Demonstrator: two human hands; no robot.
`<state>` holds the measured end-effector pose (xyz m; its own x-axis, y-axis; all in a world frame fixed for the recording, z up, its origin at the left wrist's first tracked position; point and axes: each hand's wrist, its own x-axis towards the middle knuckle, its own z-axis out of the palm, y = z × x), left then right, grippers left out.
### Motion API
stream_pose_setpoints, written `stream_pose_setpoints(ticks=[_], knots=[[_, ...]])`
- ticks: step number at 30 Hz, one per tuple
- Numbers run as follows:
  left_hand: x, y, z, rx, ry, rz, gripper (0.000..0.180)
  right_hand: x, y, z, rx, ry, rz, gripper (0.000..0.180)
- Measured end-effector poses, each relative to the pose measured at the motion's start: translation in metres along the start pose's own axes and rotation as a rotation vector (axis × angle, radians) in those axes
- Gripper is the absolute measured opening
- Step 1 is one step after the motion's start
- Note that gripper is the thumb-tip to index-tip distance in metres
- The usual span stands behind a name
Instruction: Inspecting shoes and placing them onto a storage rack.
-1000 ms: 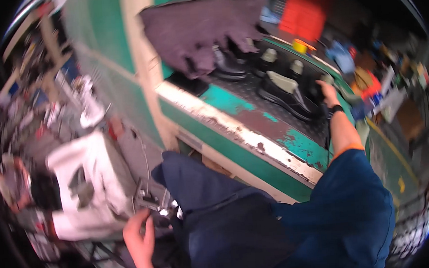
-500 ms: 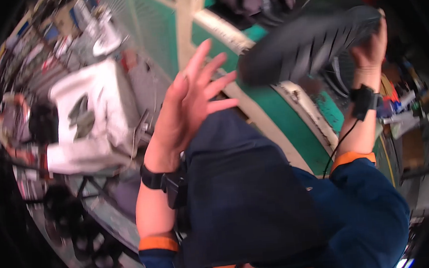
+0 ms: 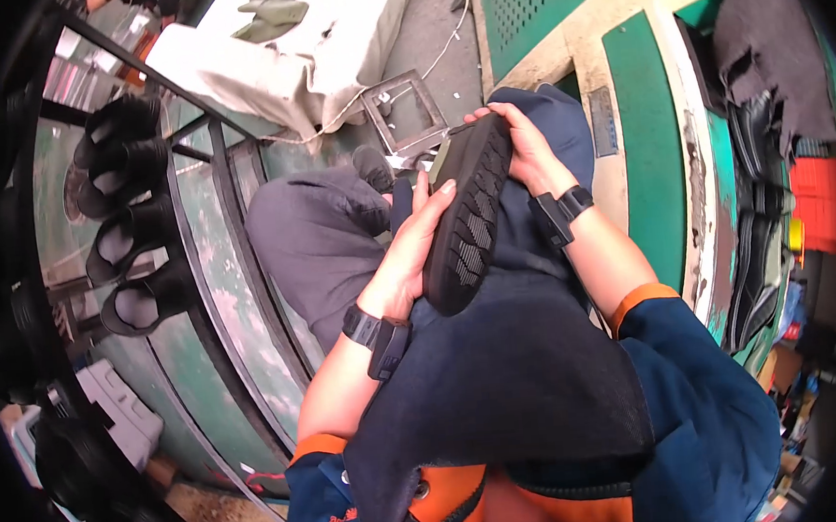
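Observation:
A black shoe (image 3: 473,213) is tilted on its side above my lap, its ridged dark sole turned up toward me. My left hand (image 3: 406,260) grips the nearer end, with the thumb along the sole's edge. Around the far end my right hand (image 3: 529,154) is closed, its fingers curled over the tip. Some olive-green material shows along the shoe's left side; most of the upper is hidden behind the sole and my left hand. Beneath the shoe lies my dark apron (image 3: 503,371).
To the left, a metal rack (image 3: 211,319) carries several black shoes (image 3: 131,240). A white cloth (image 3: 221,71) with green pieces (image 3: 273,17) lies beyond. At right stands a green bench (image 3: 644,134), with more black shoes (image 3: 755,257) and a red crate (image 3: 821,204) past it.
The shoe has come from the upper right, where my right hand alone held it, down over my lap. My left hand, spread before, is now closed on it. The view has swung round.

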<state>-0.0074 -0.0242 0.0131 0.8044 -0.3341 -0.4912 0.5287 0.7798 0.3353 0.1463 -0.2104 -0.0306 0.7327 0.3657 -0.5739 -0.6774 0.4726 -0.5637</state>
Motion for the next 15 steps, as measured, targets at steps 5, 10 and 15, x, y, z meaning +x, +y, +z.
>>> stream_pose_setpoints(ticks=[5, 10, 15], knots=[[0.005, 0.001, 0.003, -0.030, 0.047, -0.074, 0.098, -0.001, 0.002, -0.021, -0.021, 0.054, -0.032, 0.029], [0.012, 0.001, -0.005, -0.052, 0.066, -0.110, 0.085, 0.007, 0.007, -0.022, -0.095, 0.108, -0.025, 0.029], [0.005, 0.010, -0.014, -0.003, 0.104, -0.041, 0.095, 0.020, 0.016, -0.008, -0.108, 0.059, -0.028, 0.029]])
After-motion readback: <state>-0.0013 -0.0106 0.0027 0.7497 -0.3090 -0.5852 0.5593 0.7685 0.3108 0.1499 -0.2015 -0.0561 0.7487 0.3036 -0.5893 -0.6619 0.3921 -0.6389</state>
